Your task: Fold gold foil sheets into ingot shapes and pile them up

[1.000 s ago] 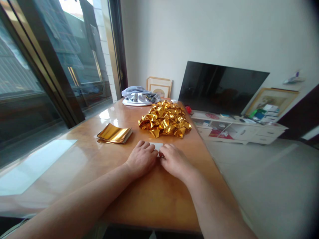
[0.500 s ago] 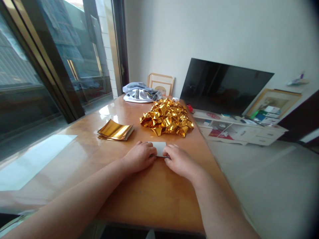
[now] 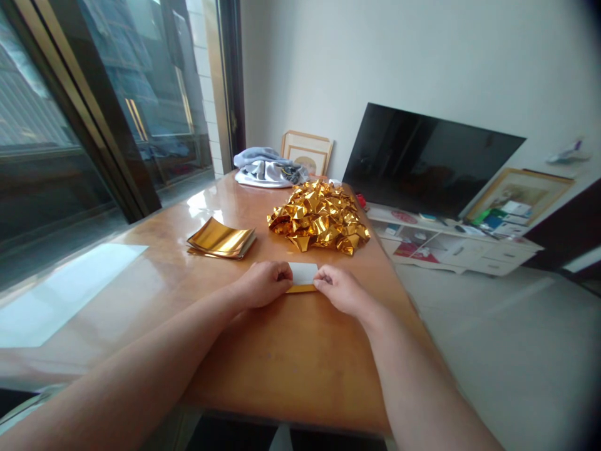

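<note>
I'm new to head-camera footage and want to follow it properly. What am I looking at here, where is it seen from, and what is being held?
There's no machine here: a person works with two bare hands. The view comes from a camera worn on their head, looking forward and down, so the forearms reach in from the bottom.

The left hand and right hand hold a small sheet by its two sides. It is white on top, with a gold strip along the near edge.

On the wooden table beyond them lie a stack of gold sheets, on the left, and a heap of shiny gold pieces. Bundled cloth sits at the far end.
</note>
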The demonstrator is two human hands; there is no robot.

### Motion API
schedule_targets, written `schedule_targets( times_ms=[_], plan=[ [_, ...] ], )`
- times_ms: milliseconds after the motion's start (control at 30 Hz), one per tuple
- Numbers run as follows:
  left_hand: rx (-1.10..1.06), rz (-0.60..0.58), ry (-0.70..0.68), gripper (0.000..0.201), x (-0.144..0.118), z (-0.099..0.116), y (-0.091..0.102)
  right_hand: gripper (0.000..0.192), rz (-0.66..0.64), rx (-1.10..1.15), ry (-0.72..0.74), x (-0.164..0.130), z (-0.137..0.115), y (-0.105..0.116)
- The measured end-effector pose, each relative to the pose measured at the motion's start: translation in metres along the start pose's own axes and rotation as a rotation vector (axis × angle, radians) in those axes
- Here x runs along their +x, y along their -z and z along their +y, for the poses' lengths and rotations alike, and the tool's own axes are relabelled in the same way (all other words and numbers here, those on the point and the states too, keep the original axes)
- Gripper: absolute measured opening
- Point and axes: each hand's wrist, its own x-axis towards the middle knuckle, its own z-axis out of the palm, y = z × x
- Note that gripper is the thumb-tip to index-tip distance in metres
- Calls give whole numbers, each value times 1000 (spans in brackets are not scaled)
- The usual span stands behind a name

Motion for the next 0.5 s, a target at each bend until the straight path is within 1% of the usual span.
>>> schedule_targets(
  times_ms=[100,267,500],
  plan=[
    [-15,2,3,16,2,-3,-1,12,7,8,-27,4,4,-3],
    [21,19,-27,21,5,-6,-1,8,46,0,-69,6,7,-6],
    [-3,-9,-63,25,7,-8,4,6,83,-12,-83,4,5,-8]
  ],
)
